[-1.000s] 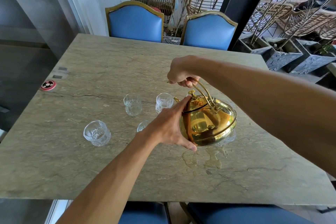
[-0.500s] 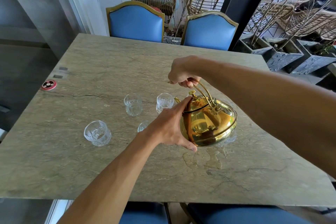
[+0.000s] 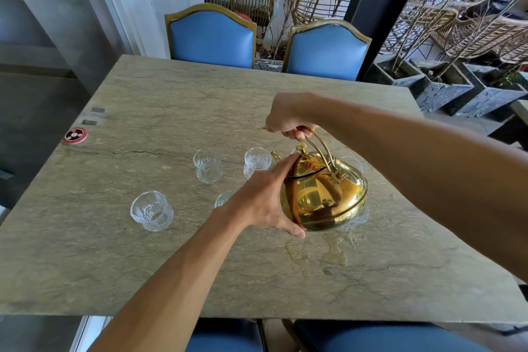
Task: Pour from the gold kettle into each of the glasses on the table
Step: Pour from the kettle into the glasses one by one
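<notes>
The gold kettle (image 3: 325, 194) hangs tilted above the stone table (image 3: 143, 251), its spout toward the far-middle glass (image 3: 256, 162). My right hand (image 3: 288, 120) grips the kettle's wire handle from above. My left hand (image 3: 265, 203) presses flat against the kettle's left side and lid. Another glass (image 3: 207, 165) stands to the left, and a third (image 3: 152, 210) sits nearer at the left. One glass (image 3: 223, 198) is mostly hidden behind my left hand. More glass (image 3: 358, 216) shows under the kettle's right edge.
A wet patch (image 3: 328, 248) lies on the table in front of the kettle. A red round disc (image 3: 75, 135) sits at the left edge. Two blue chairs (image 3: 213, 37) stand at the far side, and blue seats (image 3: 371, 337) are below the near edge.
Almost nothing differs; both hands stay on the kettle, which holds the same tilt over the glasses.
</notes>
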The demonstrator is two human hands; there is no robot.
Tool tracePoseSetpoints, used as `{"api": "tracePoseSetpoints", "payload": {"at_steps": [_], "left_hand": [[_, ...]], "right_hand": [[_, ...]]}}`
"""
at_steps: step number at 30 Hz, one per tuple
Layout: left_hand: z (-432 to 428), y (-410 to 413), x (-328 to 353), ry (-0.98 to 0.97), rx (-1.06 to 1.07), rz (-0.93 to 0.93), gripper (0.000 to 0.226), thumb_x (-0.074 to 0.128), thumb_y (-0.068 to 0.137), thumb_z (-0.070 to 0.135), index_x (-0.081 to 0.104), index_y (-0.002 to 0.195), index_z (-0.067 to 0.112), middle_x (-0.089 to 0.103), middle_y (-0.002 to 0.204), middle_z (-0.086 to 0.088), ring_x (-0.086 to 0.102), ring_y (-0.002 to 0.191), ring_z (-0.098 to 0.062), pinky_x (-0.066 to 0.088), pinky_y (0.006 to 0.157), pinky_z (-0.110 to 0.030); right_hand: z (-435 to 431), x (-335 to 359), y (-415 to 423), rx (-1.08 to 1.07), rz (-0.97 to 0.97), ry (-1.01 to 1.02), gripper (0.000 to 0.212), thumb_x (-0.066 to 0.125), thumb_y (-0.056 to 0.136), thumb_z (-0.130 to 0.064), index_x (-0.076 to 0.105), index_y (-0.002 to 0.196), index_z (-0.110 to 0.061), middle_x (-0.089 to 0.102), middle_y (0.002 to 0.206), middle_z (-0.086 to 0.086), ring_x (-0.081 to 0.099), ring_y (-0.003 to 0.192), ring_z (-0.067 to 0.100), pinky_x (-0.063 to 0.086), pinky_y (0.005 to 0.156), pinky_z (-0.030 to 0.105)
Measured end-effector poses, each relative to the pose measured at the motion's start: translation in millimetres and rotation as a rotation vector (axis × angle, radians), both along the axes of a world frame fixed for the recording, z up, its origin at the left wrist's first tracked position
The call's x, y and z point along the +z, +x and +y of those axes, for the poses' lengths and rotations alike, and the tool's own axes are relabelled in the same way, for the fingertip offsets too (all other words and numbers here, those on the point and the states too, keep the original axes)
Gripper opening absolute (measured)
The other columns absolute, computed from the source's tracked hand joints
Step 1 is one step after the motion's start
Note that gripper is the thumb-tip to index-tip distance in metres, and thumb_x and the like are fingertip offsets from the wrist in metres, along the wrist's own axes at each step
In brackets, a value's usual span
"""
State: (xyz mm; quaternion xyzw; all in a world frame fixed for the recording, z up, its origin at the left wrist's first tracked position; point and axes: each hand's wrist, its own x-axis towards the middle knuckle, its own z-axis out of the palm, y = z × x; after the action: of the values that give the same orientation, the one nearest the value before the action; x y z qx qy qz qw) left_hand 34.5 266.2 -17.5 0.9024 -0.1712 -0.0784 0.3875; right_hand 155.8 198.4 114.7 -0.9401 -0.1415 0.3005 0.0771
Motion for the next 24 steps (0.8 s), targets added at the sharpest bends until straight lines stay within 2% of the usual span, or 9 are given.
{"api": "tracePoseSetpoints", "payload": {"at_steps": [2, 6, 10, 12, 14, 16, 22, 24], "left_hand": [[0.5, 1.5, -1.6, 0.047, 0.0, 0.003, 0.157, 0.098, 0.041, 0.061, 0.004, 0.162, 0.027, 0.039, 0.16, -0.001, 0.048, 0.139, -0.023, 0.038, 0.117, -0.047], [0.6, 1.0, 0.0, 0.149, -0.001, 0.004, 0.158, 0.097, 0.041, 0.063, -0.001, 0.161, 0.03, 0.028, 0.166, -0.001, 0.04, 0.145, -0.027, 0.032, 0.12, -0.051], [-0.2, -3.5, 5.7, 0.225, -0.009, -0.019, 0.158, 0.097, 0.044, 0.061, -0.002, 0.162, 0.025, 0.023, 0.167, -0.001, 0.036, 0.146, -0.028, 0.025, 0.123, -0.047], [-0.6, -6.7, 9.6, 0.267, -0.012, -0.033, 0.157, 0.097, 0.047, 0.06, -0.003, 0.163, 0.024, 0.02, 0.169, -0.001, 0.033, 0.147, -0.027, 0.02, 0.123, -0.041], [-1.2, -10.4, 12.5, 0.293, -0.01, -0.043, 0.156, 0.096, 0.048, 0.061, -0.004, 0.163, 0.023, 0.018, 0.169, -0.001, 0.031, 0.148, -0.027, 0.018, 0.122, -0.04], [-1.3, -14.2, 12.2, 0.308, -0.012, -0.062, 0.156, 0.095, 0.048, 0.062, -0.004, 0.162, 0.023, 0.017, 0.169, -0.001, 0.03, 0.149, -0.026, 0.016, 0.122, -0.039], [-7.5, -37.8, 11.6, 0.33, 0.014, -0.125, 0.156, 0.093, 0.049, 0.067, -0.006, 0.162, 0.021, 0.015, 0.169, -0.002, 0.023, 0.152, -0.024, 0.005, 0.124, -0.041], [-8.8, -47.2, 8.0, 0.306, 0.02, -0.143, 0.157, 0.092, 0.048, 0.069, -0.005, 0.161, 0.02, 0.016, 0.168, -0.004, 0.023, 0.151, -0.025, 0.007, 0.126, -0.043]], "right_hand": [[-4.0, -0.2, -1.4, -0.023, -0.013, 0.033, 0.026, 0.047, 0.099, -0.016, 0.061, 0.087, 0.002, 0.055, 0.072, 0.017, 0.048, 0.061, 0.025, 0.036, 0.045, 0.029], [-12.5, -2.9, -6.0, -0.073, -0.034, 0.12, 0.026, 0.046, 0.1, -0.014, 0.059, 0.085, 0.003, 0.054, 0.068, 0.018, 0.045, 0.047, 0.022, 0.034, 0.04, 0.027], [-19.6, -4.9, -11.2, -0.116, -0.024, 0.204, 0.031, 0.048, 0.102, -0.018, 0.063, 0.089, 0.006, 0.052, 0.06, 0.014, 0.043, 0.038, 0.019, 0.033, 0.035, 0.022], [-23.4, -4.5, -14.4, -0.138, -0.015, 0.241, 0.034, 0.05, 0.102, -0.02, 0.066, 0.106, 0.01, 0.052, 0.059, 0.013, 0.043, 0.035, 0.017, 0.033, 0.033, 0.02], [-27.4, -3.1, -20.0, -0.143, -0.014, 0.287, 0.034, 0.05, 0.103, -0.018, 0.063, 0.122, 0.006, 0.051, 0.056, 0.011, 0.041, 0.029, 0.014, 0.032, 0.03, 0.019], [-31.3, -2.2, -26.9, -0.137, -0.02, 0.334, 0.037, 0.05, 0.102, -0.017, 0.06, 0.131, 0.004, 0.05, 0.055, 0.011, 0.04, 0.028, 0.013, 0.032, 0.03, 0.018], [-37.0, -0.9, -50.5, -0.067, -0.065, 0.343, 0.036, 0.05, 0.101, -0.015, 0.062, 0.129, 0.005, 0.054, 0.053, 0.012, 0.04, 0.026, 0.014, 0.031, 0.03, 0.018], [-37.4, 0.3, -60.5, -0.039, -0.074, 0.338, 0.036, 0.05, 0.1, -0.015, 0.063, 0.128, 0.005, 0.053, 0.051, 0.011, 0.039, 0.024, 0.013, 0.03, 0.03, 0.017]]}}
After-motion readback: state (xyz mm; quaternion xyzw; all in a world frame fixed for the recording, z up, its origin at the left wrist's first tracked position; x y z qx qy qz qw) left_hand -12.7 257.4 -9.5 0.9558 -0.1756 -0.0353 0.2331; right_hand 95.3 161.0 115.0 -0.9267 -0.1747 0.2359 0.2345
